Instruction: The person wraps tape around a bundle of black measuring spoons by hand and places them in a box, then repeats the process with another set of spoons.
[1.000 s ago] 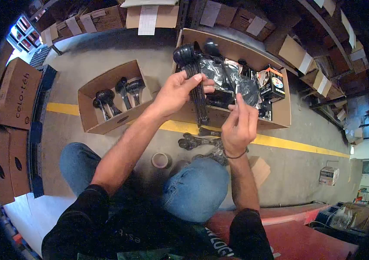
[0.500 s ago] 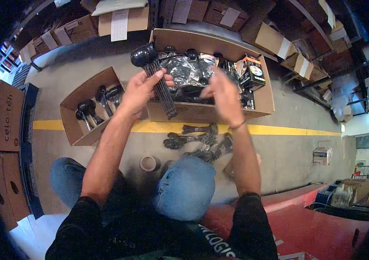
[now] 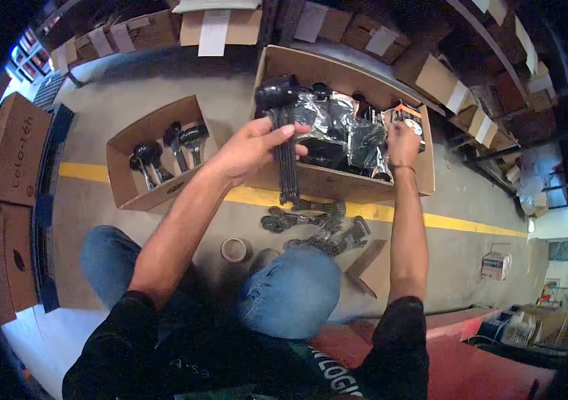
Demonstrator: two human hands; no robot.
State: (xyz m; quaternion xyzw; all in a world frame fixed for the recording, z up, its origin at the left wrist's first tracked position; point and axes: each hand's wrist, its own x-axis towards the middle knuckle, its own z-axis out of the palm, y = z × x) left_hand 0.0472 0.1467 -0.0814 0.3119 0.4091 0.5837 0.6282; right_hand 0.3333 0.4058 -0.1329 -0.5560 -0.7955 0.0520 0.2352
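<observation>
Over a warehouse floor, a large cardboard box (image 3: 337, 183) of plastic-wrapped black utensils is reached into by the right hand (image 3: 402, 143), its grip hidden. A smaller box (image 3: 139, 193) holds loose ladles. The bundle of ladles (image 3: 284, 133), probably light and stiff, is clasped mid-handle by the left hand (image 3: 251, 150).

A warehouse or stockroom: bare concrete floor (image 3: 131, 100) with a painted yellow line (image 3: 471, 225), labelled cardboard boxes (image 3: 214, 23) stacked on racks along the aisle, and open cartons (image 3: 134, 183) of black utensils sitting on the ground.
</observation>
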